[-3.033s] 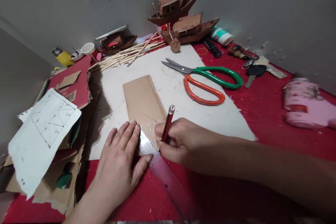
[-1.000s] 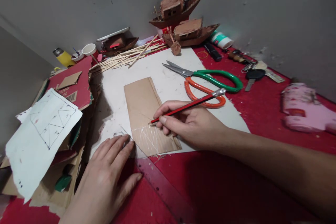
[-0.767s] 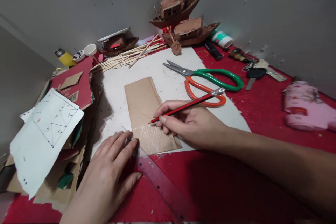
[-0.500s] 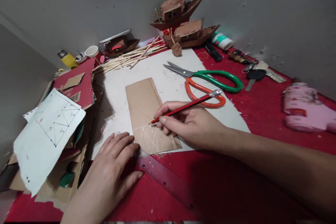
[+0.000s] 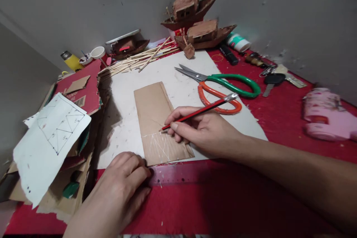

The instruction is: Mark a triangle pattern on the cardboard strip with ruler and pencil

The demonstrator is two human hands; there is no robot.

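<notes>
A tan cardboard strip (image 5: pixel 152 108) lies on a white sheet, its lower part marked with white zigzag lines. My right hand (image 5: pixel 192 128) is closed around a red and black pencil (image 5: pixel 200 111), whose tip is at the upper white line; I cannot tell if it touches. The side of this hand rests on the strip's right edge. Just below the strip lies a transparent ruler (image 5: pixel 175 175) on the red table. My left hand (image 5: pixel 125 178) has its fingers curled over the ruler's left end, which they hide.
Scissors (image 5: pixel 206 78) with green and orange handles lie beyond my right hand. Wooden sticks (image 5: pixel 134 61) and brown model boats (image 5: pixel 203 33) stand at the back. Left is stacked cardboard (image 5: pixel 92 100) under a paper drawing (image 5: pixel 41 160). Keys (image 5: pixel 275 79) and a pink object (image 5: pixel 323 119) are right.
The ruler has swung from a diagonal to lie nearly parallel to the strip's lower edge. My left hand's fingers have curled in over its end. My right hand with the pencil has barely moved.
</notes>
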